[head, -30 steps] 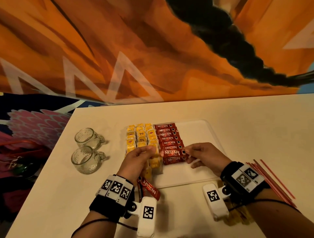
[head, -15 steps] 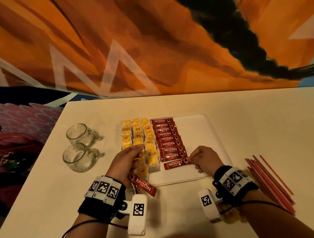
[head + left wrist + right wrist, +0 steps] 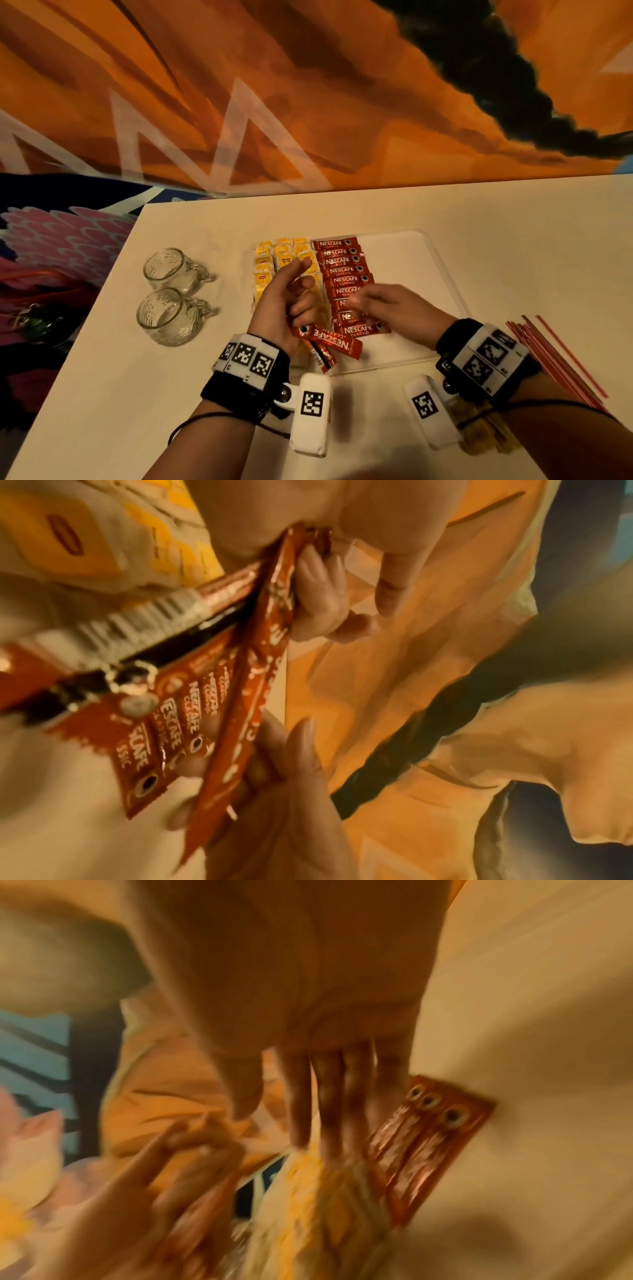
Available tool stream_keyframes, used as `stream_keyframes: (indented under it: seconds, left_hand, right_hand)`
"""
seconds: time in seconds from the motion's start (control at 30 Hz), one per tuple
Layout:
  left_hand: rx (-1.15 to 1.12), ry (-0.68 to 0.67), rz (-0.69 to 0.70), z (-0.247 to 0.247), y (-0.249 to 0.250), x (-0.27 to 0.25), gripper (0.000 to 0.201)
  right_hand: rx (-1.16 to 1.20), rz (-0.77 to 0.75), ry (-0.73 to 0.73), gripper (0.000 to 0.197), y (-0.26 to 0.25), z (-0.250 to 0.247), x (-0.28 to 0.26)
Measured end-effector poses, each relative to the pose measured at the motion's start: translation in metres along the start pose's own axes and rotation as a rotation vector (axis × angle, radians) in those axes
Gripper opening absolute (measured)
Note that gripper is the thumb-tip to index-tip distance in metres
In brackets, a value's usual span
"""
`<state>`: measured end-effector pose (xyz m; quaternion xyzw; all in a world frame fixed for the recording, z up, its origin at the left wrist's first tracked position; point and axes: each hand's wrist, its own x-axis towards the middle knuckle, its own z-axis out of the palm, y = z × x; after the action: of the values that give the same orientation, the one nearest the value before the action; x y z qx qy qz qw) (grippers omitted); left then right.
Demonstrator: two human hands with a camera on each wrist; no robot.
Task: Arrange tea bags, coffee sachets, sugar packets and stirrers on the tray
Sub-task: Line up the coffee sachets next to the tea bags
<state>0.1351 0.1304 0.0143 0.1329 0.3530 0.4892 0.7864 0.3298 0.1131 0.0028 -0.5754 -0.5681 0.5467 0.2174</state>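
A white tray [image 3: 411, 274] holds yellow tea bags [image 3: 263, 263] in columns and a column of red coffee sachets [image 3: 342, 263]. My left hand [image 3: 291, 301] hovers over the tray's near left corner and grips a few red sachets [image 3: 332, 344] in its curled fingers [image 3: 318, 593]. My right hand [image 3: 387, 305], blurred, reaches left across the sachet column. Its thumb and nearly straight fingers [image 3: 298, 791] lie on either side of the free end of one held sachet [image 3: 246, 723]. Red stirrers [image 3: 555, 359] lie on the table to the right. Brownish sugar packets [image 3: 479, 435] sit under my right wrist.
Two glass mugs [image 3: 171, 267] [image 3: 161, 315] stand left of the tray near the table's left edge. The tray's right half is bare. An orange patterned wall rises behind the table.
My right hand left the last sachet laid on the tray and swung left to the bundle. My left hand lifted off the tea bags and turned its palm inward.
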Motion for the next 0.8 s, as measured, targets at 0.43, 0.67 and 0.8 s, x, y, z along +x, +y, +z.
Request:
stream_keyframes:
  seconds: [0.43, 0.67, 0.8]
  left_hand:
    - [0.136, 0.009, 0.160, 0.006, -0.013, -0.018, 0.032]
    - [0.498, -0.081, 0.010, -0.013, -0.043, -0.042, 0.027]
    - [0.618, 0.021, 0.080, -0.015, -0.042, -0.044, 0.024]
  right_hand:
    - [0.129, -0.097, -0.231, 0.031, -0.003, 0.034, -0.019]
    - [0.142, -0.180, -0.085, 0.031, -0.005, 0.035, -0.038]
    - [0.029, -0.162, -0.003, 0.033, -0.001, 0.033, -0.046]
